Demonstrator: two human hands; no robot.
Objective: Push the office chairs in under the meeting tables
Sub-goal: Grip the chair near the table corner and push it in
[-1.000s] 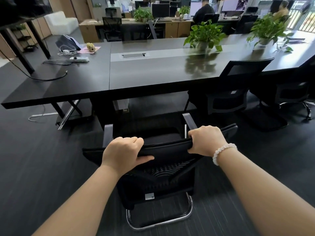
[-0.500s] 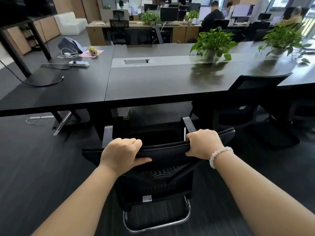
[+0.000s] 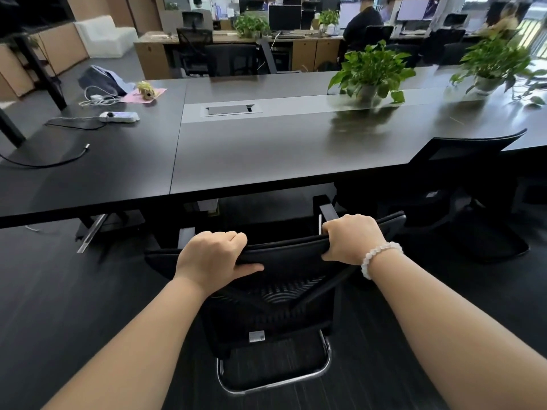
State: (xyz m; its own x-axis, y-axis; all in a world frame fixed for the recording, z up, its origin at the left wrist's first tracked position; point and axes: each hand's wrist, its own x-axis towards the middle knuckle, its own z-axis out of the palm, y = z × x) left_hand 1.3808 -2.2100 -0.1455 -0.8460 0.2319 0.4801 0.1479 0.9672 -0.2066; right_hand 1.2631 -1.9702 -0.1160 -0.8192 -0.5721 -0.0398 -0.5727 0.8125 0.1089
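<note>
A black mesh office chair (image 3: 278, 309) on a chrome sled base stands in front of me, facing the long dark meeting table (image 3: 266, 155). My left hand (image 3: 211, 257) grips the top edge of its backrest on the left. My right hand (image 3: 352, 239), with a white bead bracelet at the wrist, grips the same edge on the right. The armrest tips reach the table's front edge, and the seat is mostly hidden behind the backrest. A second black chair (image 3: 453, 184) stands to the right with its seat under the table.
Two potted plants (image 3: 370, 72) (image 3: 494, 63) stand on the table. A power strip (image 3: 120, 116), cables, a bag (image 3: 102, 81) and pink paper lie at its left end. Table legs (image 3: 94, 229) stand at lower left. People sit at desks behind.
The chair has slid forward toward the table with both hands still on the backrest. The table edge now lies closer to me and over the armrest tips.
</note>
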